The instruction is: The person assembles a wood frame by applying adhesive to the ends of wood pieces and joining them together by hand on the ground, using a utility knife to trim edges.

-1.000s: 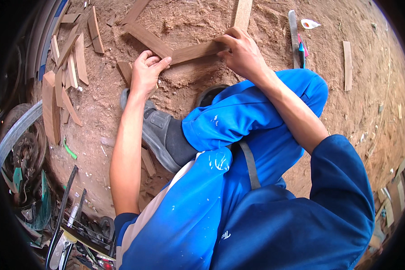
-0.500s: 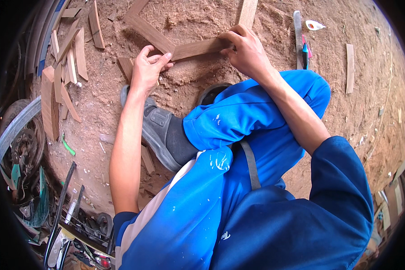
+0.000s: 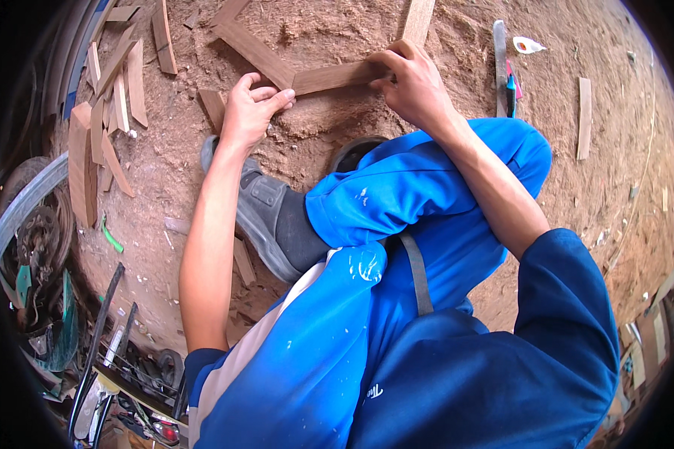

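Observation:
An angled frame of brown wooden strips lies across the far middle, its pieces meeting end to end at slanted joints. My left hand is closed at the near joint, thumb and fingers pinching the frame's corner there. With thumb and fingers my right hand grips the right end of the nearest strip, partly hiding that end. A paler strip runs away from beside the right hand toward the far edge. Below the left hand, a short wood piece rests on the ground near my shoe.
Several loose wood strips are scattered at the far left. To the right lie a flat metal bar, a blue marker, a white glue bottle and a lone strip. Metal scrap crowds the left edge.
The view has shifted slightly. My left thumb and fingers have edged a little right at the joint; both hands keep their grip on the frame.

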Demonstrator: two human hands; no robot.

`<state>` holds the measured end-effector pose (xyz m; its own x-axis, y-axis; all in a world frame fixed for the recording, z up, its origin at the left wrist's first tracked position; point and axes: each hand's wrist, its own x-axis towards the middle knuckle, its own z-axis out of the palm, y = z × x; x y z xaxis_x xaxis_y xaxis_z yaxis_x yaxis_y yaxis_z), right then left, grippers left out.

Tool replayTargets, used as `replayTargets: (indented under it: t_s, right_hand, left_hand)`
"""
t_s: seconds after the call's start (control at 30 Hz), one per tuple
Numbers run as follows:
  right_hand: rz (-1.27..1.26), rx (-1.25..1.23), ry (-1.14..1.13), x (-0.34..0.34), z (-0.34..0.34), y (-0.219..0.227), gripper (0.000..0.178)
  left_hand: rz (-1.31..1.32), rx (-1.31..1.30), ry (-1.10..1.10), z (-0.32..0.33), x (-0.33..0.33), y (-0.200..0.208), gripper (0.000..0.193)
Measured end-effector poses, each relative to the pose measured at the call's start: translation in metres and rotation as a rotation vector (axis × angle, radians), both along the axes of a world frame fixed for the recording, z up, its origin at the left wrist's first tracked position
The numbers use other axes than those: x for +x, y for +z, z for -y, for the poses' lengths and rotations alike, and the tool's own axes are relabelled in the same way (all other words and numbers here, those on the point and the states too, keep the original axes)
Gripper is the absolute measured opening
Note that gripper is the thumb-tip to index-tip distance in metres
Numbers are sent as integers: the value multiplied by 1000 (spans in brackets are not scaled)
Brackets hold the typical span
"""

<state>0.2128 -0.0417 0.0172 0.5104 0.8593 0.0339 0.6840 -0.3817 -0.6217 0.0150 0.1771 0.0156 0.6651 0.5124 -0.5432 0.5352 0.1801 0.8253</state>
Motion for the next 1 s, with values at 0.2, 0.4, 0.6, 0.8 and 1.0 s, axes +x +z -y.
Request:
replayTargets:
  t_s: [0.2, 0.4, 0.6, 0.8, 1.0]
  right_hand:
    - [1, -18, 7, 0, 0, 0, 36]
    - [37, 17, 6, -3, 1, -1, 37]
    - [45, 13, -4, -5, 4, -3, 37]
    - [57, 21, -22, -6, 7, -4, 40]
    - [35, -23, -5, -6, 8, -2, 37]
  left_hand:
    - [15, -21, 14, -1, -1, -5, 53]
    - [-53, -45, 9, -2, -1, -4, 40]
    - [-168, -87, -3, -3, -1, 1, 30]
    - [-158, -123, -28, -1, 1, 2, 23]
    - [-143, -137, -23, 0, -1, -1, 21]
